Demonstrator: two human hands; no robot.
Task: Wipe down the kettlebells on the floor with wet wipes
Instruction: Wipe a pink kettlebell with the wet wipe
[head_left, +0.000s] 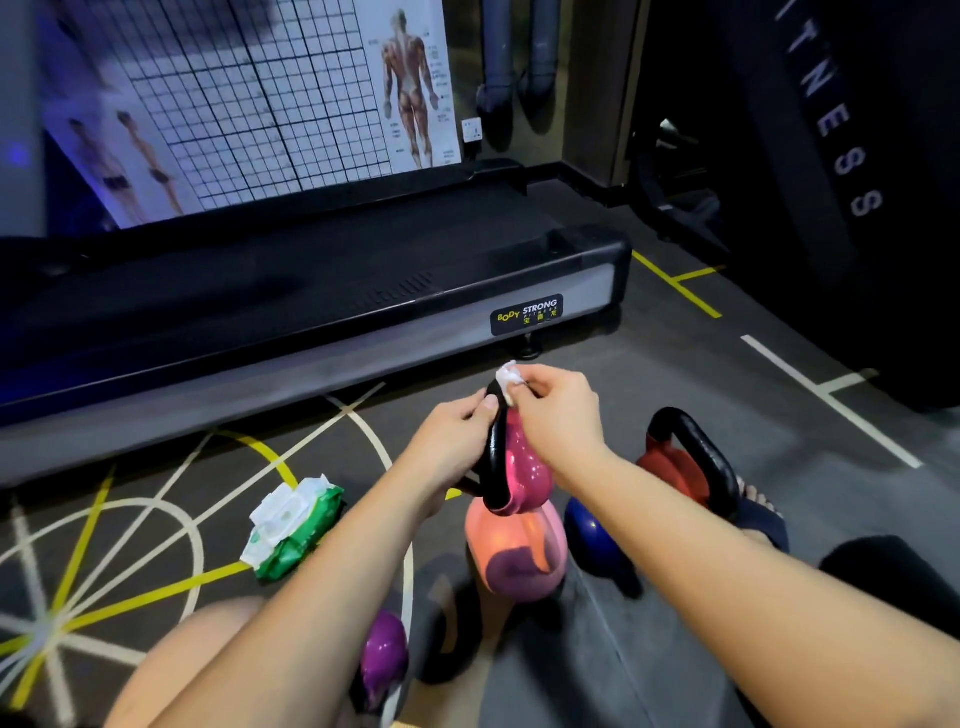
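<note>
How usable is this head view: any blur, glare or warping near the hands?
Head view: dim room, blue cast top left; wide-angle bends the treadmill edge; left hand gripping the pink kettlebell and right hand pinching the wipe read clearly; small glare spots on that kettlebell; purple kettlebell at bottom is smeared.

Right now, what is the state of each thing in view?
Pink kettlebell, held, being wiped.
Wet wipe, crumpled, pressed on the pink kettlebell.
Left hand, holds the pink kettlebell.
Right hand, pinches the wet wipe.
Wipe pack, lying on the floor.
Red kettlebell, upright on the floor.
Blue kettlebell, on the floor.
</note>
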